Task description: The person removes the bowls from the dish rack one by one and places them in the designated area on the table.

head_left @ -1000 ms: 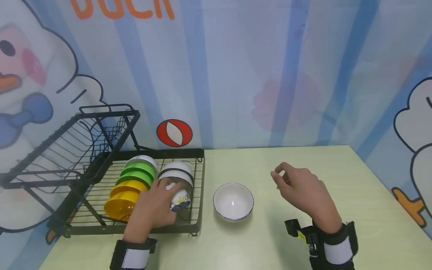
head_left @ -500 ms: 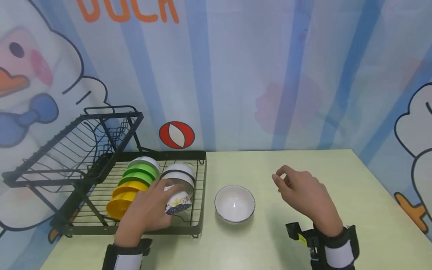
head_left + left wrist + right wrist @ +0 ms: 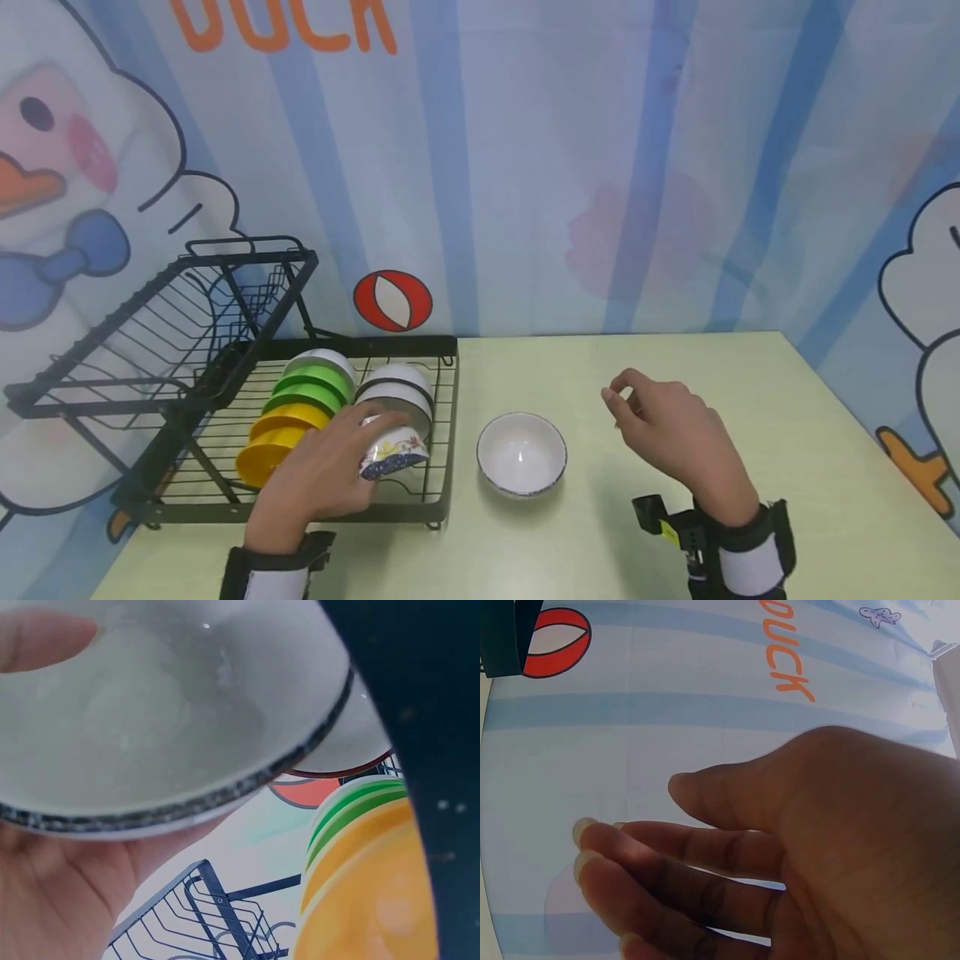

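Note:
My left hand (image 3: 322, 467) grips a small bowl (image 3: 393, 454) with a flower pattern outside and a dark speckled rim. In the left wrist view the thumb reaches over the rim onto the white inside of this bowl (image 3: 187, 712). It is tilted, above the front right of the black dish rack (image 3: 442, 492). Behind it, white bowls (image 3: 396, 387) stand on edge in the rack. Another white bowl (image 3: 522, 455) sits upright on the table, right of the rack. Over the table's right side hovers my right hand (image 3: 678, 433), fingers loosely curled around nothing.
Left of my left hand, a row of yellow bowls (image 3: 266, 454), green bowls (image 3: 307, 387) and a white one leans in the rack. The rack's raised upper tier (image 3: 165, 325) stands at the left. A cartoon-printed backdrop (image 3: 525, 167) closes off the table's back edge.
The left hand has drawn slightly back and to the left with the flowered bowl, turning its rim further downward. The head view has shifted a little. My right hand stays nearly still.

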A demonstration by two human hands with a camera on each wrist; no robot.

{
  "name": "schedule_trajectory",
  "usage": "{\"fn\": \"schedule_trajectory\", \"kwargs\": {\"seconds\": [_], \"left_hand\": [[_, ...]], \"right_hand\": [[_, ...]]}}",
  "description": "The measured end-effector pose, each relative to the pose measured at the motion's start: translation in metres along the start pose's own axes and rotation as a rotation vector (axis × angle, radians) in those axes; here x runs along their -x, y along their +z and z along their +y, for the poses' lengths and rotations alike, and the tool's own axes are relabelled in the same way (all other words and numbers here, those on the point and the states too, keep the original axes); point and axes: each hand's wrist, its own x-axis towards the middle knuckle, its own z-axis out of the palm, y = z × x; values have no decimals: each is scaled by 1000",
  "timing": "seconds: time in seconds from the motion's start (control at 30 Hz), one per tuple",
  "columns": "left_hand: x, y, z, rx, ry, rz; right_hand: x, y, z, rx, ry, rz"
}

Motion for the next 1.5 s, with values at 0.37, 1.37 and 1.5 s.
{"fn": "schedule_trajectory", "kwargs": {"seconds": [0.37,1.37,1.5], "left_hand": [[1,-3,-3,-1,17,33],[-6,-4,11,-77,162,215],[-6,-3,13,-88,173,237]], "right_hand": [[0,0,-1,3,1,1],[-1,1,-5,8,-9,-14],[-1,3,-5,6,-5,-21]]}}
